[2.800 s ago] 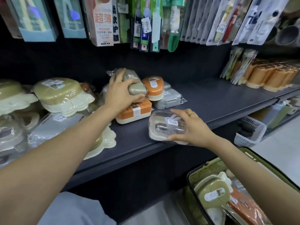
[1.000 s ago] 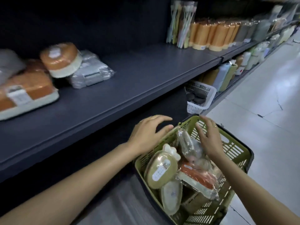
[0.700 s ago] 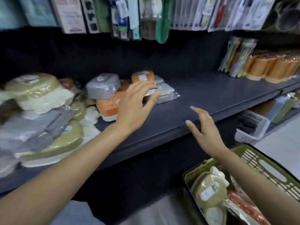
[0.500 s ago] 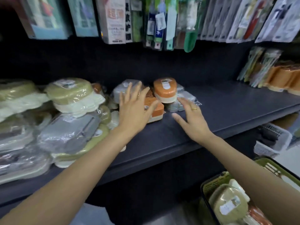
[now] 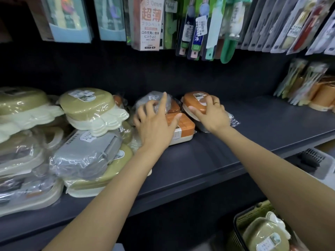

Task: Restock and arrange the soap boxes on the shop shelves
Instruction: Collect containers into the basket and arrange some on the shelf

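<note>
Left hand (image 5: 155, 125) spread loosely over the grey wrapped soap box (image 5: 154, 102), right hand (image 5: 210, 115) gripping the orange soap box (image 5: 194, 103) perched on another wrapped box on the shelf (image 5: 253, 134); slick film, likely slipping off.

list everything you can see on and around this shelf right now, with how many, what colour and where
Orange soap boxes: at least three, orange with cream bases, shelf middle.
Grey soap box: one, wrapped, beside the orange ones.
Green soap boxes: several, olive and cream, stacked at left.
Grey wrapped pack: one, on the left stack.
Shelf: one, dark grey.
Hanging packets: many, mixed colours, above.
Orange cups: a row, far right.
Basket: one, green, lower right.
Left hand: on the grey box.
Right hand: grips an orange box.
</note>
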